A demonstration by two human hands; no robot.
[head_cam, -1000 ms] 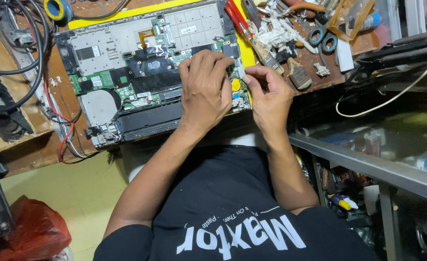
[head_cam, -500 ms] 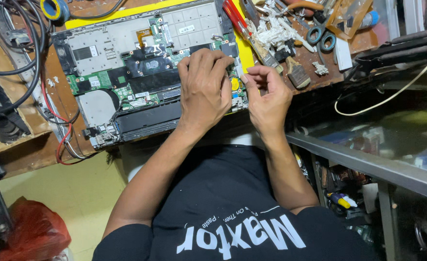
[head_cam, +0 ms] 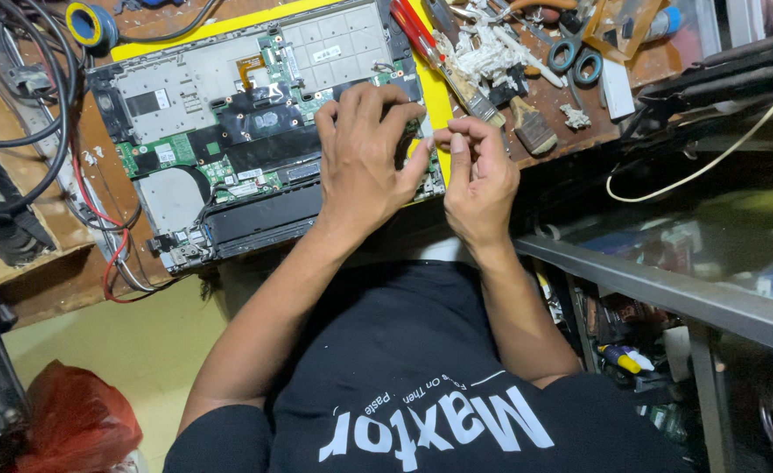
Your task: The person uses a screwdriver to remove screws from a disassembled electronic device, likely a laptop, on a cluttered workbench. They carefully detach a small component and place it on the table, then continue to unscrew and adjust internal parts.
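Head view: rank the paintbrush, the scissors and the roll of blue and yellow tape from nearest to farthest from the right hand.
1. Paintbrush, just above the right hand, on the bench beside the opened laptop.
2. Scissors, farther up and to the right among the tools.
3. Roll of blue and yellow tape, far off at the top left corner.

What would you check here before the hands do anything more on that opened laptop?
1. Left hand steady on the opened laptop: ok, palm and fingers rest on its right part.
2. Right hand grip: cannot tell, fingertips are pinched together at the laptop's right edge, but anything held is too small to see.
3. Laptop fully on the bench: not ok, its near edge juts past the wooden bench.
4. Loose red wires clear of the board: ok, they hang off the left corner.
5. Tools to hand: ok, red screwdriver, brush and scissors lie just beyond the right hand.
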